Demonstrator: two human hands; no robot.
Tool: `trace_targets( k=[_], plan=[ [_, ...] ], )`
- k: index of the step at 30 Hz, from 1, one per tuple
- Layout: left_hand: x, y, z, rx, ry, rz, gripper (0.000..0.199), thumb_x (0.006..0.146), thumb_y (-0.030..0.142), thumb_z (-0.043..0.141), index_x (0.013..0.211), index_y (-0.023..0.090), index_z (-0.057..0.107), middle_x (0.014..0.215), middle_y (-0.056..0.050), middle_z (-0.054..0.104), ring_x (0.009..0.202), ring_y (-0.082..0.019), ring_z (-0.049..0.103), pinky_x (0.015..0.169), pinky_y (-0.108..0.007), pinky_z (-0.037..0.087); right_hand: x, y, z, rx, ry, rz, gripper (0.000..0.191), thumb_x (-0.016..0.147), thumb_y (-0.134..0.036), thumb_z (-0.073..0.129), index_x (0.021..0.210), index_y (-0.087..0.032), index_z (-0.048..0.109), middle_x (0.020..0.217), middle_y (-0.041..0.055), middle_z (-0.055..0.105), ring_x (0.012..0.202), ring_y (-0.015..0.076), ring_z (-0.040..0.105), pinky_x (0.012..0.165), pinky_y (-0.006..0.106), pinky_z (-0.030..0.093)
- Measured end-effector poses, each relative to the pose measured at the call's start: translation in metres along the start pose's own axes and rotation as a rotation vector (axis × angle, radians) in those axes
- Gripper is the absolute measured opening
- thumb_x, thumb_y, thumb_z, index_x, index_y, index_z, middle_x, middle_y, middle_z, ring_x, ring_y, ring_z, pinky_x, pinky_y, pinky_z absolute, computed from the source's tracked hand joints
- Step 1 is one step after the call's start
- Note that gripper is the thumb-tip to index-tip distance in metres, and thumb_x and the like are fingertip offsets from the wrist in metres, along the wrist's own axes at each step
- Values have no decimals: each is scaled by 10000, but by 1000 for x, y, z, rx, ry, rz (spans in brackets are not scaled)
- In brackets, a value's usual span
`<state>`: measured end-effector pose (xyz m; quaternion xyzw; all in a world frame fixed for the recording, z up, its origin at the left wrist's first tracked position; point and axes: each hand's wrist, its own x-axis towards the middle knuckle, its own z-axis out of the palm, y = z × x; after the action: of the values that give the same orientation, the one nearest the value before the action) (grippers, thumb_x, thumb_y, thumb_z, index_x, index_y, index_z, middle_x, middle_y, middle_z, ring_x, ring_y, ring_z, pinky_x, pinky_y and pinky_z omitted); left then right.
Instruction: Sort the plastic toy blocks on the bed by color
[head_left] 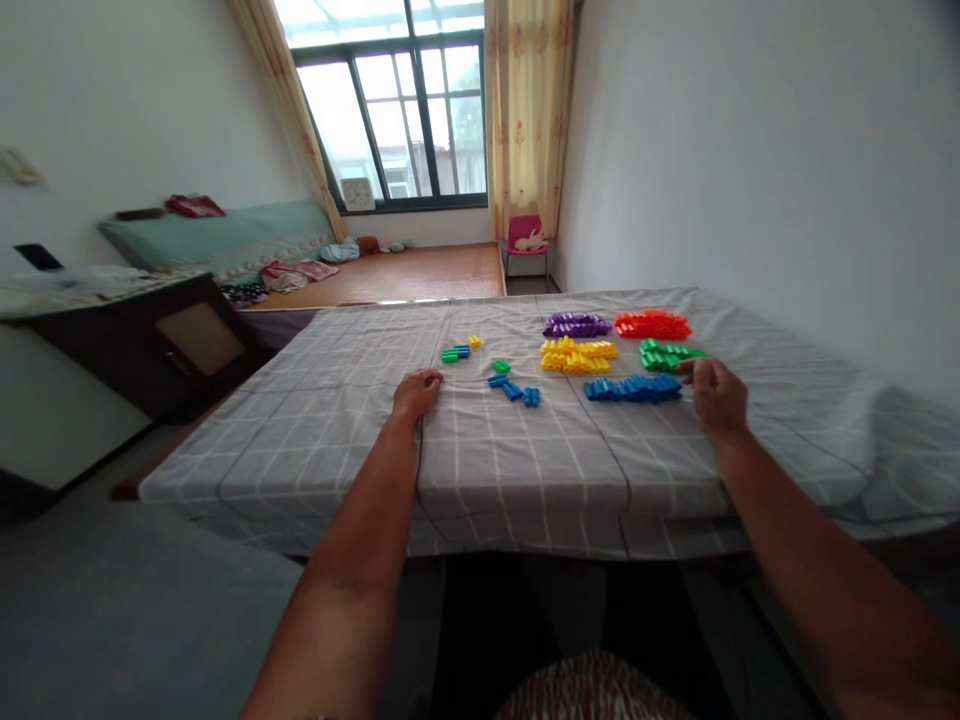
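My left hand rests on the grey checked cloth with its fingers curled together; whatever they may hold is hidden. At the right end of a row of green plastic pieces, my right hand has its fingers closed on a green piece, partly covered by them. Just in front of that row lies a row of blue plastic pieces. Between my hands are loose blue pieces and a loose green piece. Beyond my left hand sit a green pair, a blue piece and a yellow piece.
Purple pieces, red-orange pieces and yellow pieces lie grouped toward the back right. The cloth-covered table has its front edge close to me. A dark cabinet stands left; a white wall rises right.
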<state>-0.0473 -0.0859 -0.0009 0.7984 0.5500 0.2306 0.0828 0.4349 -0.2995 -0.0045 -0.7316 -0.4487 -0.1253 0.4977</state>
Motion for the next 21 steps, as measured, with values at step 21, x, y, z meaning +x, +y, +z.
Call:
trace_targets(
  k=[21],
  plan=[
    [1,-2,3,-25,19,-5,297,850,265,482,1009,251,732,1165,-6,694,1108,-191,590,967,-267,433,-41,-154,98,-91,-813,-789,285,857,-193,549,1122,-233,648,1129,69,668,1074,223,590,916,358,446]
  ],
)
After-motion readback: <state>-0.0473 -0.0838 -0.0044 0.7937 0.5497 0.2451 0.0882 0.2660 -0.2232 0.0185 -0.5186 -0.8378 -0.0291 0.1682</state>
